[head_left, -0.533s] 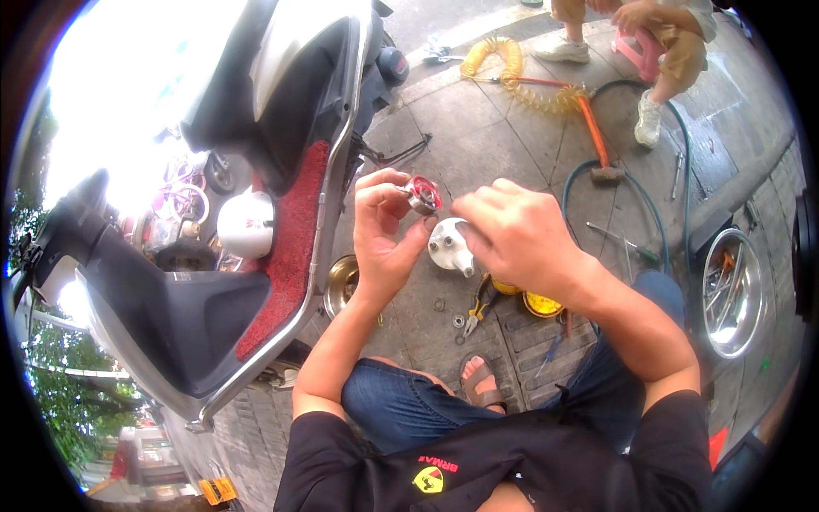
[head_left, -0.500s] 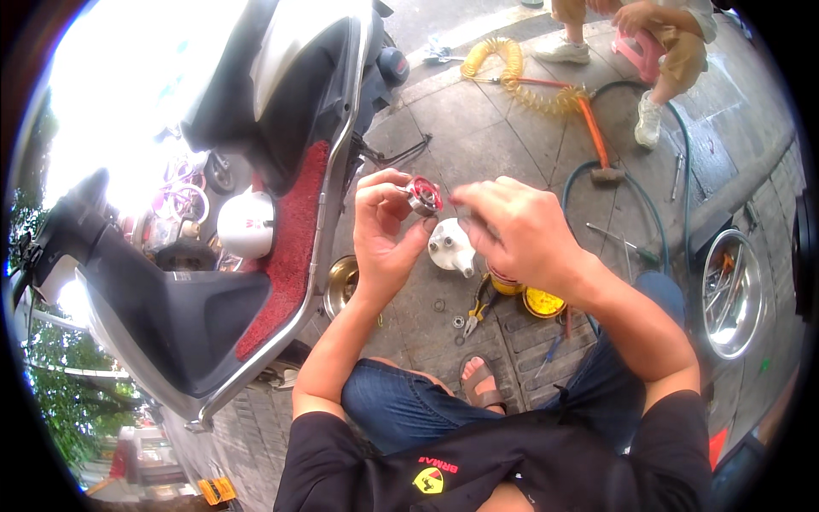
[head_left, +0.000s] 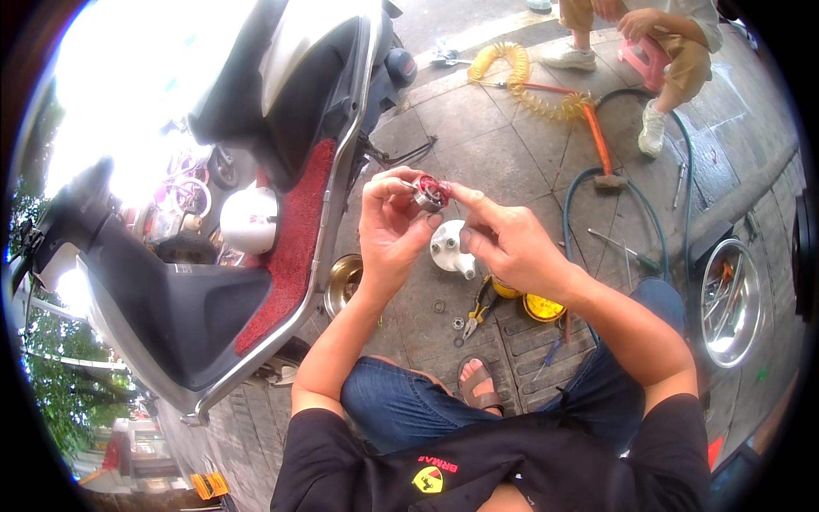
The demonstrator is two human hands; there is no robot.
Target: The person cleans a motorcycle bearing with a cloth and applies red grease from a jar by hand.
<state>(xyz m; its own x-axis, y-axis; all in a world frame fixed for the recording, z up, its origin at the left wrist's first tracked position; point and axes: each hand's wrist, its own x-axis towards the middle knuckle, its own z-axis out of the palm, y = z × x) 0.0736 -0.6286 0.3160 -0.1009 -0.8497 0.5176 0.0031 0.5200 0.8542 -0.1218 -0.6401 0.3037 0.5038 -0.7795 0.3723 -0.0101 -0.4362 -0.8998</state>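
Observation:
Between the thumb and fingers of my left hand (head_left: 392, 224) sits a small metal bearing (head_left: 430, 196) with red grease in its ring, held up in front of me. My right hand (head_left: 516, 239) has its index finger stretched out to the bearing's greasy edge; its other fingers are loosely curled and hold nothing. Below the hands, a white-silver metal cover plate (head_left: 449, 250) with holes lies on the paving. A yellow tub (head_left: 543, 308), partly hidden, and yellow-black pliers (head_left: 478, 311) are nearer to me.
A scooter (head_left: 299, 162) with a red mat stands at left, a white helmet (head_left: 249, 222) on it. Beside it is a brass-coloured bowl (head_left: 343, 284). Right: an orange-handled hammer (head_left: 601, 145), a screwdriver (head_left: 646, 261), a hose and a metal basin (head_left: 715, 341). Another person sits at the far right.
My right index finger has come onto the bearing's edge; before, the hand was blurred and slightly apart from it. My left hand still holds the bearing. The view has shifted slightly.

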